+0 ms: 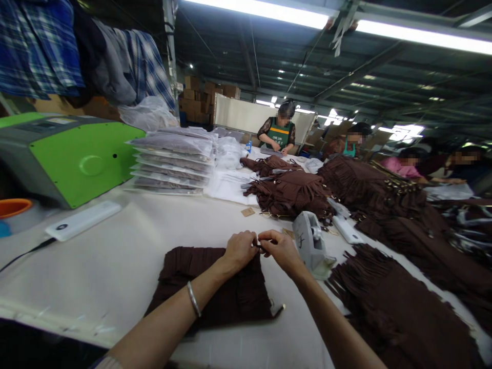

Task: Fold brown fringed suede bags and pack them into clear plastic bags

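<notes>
In front of me a dark brown fringed suede-like piece (234,300), perhaps a bag, lies flat on the white table (126,251). Above its far right corner my left hand (240,249) and my right hand (281,251) meet, fingertips pinched together. Between them is a small dark strap end (260,248) with a light glint on it; my fingers cover most of it. A cord with a gold-coloured tip (283,307) sticks out at the piece's near right corner. Just right of my right hand stands a grey tape dispenser (309,241).
Brown fringed pieces (415,307) are heaped along the right. Plastic-wrapped packs (172,159) stand stacked behind, beside a green-sided machine (88,159). A white device with a cable (82,220) lies left. Across the table a co-worker (279,133) works; others sit at right.
</notes>
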`<state>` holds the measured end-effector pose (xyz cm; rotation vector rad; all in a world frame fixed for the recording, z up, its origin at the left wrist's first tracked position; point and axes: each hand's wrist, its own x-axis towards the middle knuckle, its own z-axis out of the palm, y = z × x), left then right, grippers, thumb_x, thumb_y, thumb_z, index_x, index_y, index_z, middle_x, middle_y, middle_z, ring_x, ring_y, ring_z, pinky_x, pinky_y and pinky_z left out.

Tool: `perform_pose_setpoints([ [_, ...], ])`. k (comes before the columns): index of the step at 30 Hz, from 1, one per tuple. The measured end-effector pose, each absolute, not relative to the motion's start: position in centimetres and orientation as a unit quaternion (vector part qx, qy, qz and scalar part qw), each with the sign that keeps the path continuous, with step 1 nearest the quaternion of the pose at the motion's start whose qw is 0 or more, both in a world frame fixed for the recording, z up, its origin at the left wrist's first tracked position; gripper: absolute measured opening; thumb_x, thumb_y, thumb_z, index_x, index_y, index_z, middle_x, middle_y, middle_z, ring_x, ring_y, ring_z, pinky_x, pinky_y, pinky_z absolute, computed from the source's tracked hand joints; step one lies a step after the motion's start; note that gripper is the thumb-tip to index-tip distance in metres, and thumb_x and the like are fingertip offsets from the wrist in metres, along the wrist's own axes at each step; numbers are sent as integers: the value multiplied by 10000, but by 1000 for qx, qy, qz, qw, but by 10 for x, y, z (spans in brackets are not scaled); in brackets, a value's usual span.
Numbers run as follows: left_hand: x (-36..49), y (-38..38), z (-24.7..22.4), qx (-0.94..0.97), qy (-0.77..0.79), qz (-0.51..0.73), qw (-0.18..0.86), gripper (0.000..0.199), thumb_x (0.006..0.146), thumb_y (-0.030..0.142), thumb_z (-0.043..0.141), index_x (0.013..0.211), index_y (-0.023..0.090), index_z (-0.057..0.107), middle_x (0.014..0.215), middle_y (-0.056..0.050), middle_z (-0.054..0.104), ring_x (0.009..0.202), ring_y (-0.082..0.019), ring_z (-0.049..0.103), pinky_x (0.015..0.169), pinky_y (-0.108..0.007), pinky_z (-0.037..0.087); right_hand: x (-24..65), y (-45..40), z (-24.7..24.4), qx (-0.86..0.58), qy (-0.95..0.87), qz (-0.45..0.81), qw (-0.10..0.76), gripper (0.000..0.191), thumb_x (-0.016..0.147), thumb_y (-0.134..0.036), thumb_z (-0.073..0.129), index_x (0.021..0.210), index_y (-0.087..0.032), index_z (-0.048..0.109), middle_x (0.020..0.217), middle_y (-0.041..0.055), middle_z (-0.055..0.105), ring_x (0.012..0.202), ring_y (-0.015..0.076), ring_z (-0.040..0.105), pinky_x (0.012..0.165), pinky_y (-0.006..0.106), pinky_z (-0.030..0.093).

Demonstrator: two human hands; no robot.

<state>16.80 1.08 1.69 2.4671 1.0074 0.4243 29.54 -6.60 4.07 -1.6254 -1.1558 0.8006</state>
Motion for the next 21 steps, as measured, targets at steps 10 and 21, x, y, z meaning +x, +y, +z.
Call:
perform_pose_setpoints([
  [10,151,14,9,913,233,160,295,252,735,104,493,916,216,629,911,-15,687,870,-190,621,809,-280,468,286,-90,27,-673,-451,366,459,218,622,-222,566,803,-165,673,670,-7,672,562,126,609,528,232,494],
  [21,87,28,43,875,217,247,357,387,859,162,383,1167,202,614,1221,-31,656,1138,-181,587,1033,-309,412,293,-105,37,-670,-449,341,483,325,759,-457,624,866,-156,688,756,33,706,390,79,471,354,216,364],
])
